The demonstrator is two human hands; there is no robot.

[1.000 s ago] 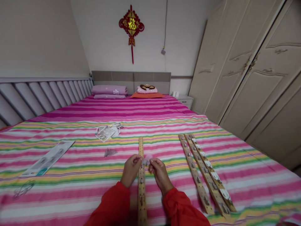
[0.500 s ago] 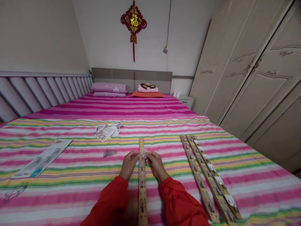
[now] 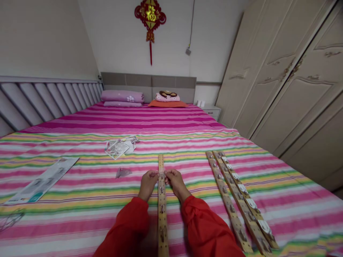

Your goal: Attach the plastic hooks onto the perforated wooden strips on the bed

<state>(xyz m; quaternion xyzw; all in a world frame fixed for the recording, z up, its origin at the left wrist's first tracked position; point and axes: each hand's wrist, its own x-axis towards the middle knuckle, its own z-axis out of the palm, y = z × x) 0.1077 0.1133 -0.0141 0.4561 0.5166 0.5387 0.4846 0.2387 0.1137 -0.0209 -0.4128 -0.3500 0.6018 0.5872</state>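
Brightly striped, the bed (image 3: 102, 214) carries a long packet (image 3: 44, 180) near its left edge, then a small clear bag (image 3: 123, 172). The left hand (image 3: 148, 184) and right hand (image 3: 174, 181) pinch a small translucent piece (image 3: 161, 170) over a wooden strip (image 3: 162, 199); a second ago it was mostly right of the strip, so work now seems centred there. Three more strips (image 3: 239, 198) lie toward the bed's right edge.

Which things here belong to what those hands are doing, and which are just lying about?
Apparently part of the job:
small clear piece between left hand and right hand
wooden strip beneath
three similar strips, right

Apparently just around:
purple bedding
red wall ornament
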